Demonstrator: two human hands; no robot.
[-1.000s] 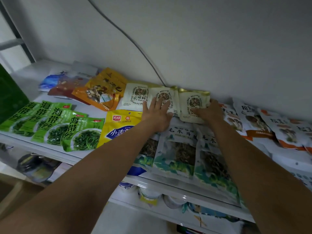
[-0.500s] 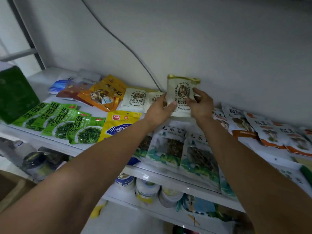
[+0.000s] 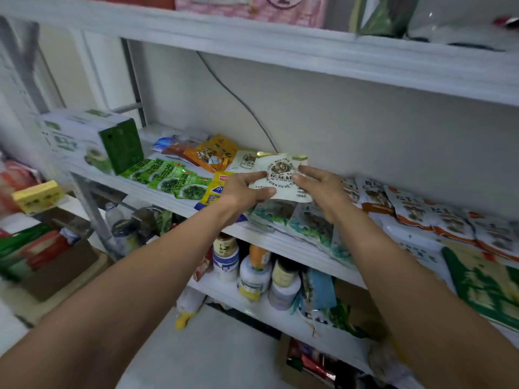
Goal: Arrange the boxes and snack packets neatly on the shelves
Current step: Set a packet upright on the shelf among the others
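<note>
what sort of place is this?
Probably a storeroom or small shop's stock area: white shelving, rows of identical green seaweed packets, jars on the shelf below. Left hand and right hand hold a white packet.

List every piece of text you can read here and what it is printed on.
"XIAN FU HE": around the emblem of the white packet, gripped by the left hand and right hand.
"海带丝": green packets.
"2", circled: pink pack at the top.
Too blurred to read: orange-and-white packets, jars, green box.

White packet (image 3: pixel 281 167): "XIAN FU HE" (partly hidden); green packets (image 3: pixel 165 178): probably "海带丝".
</note>
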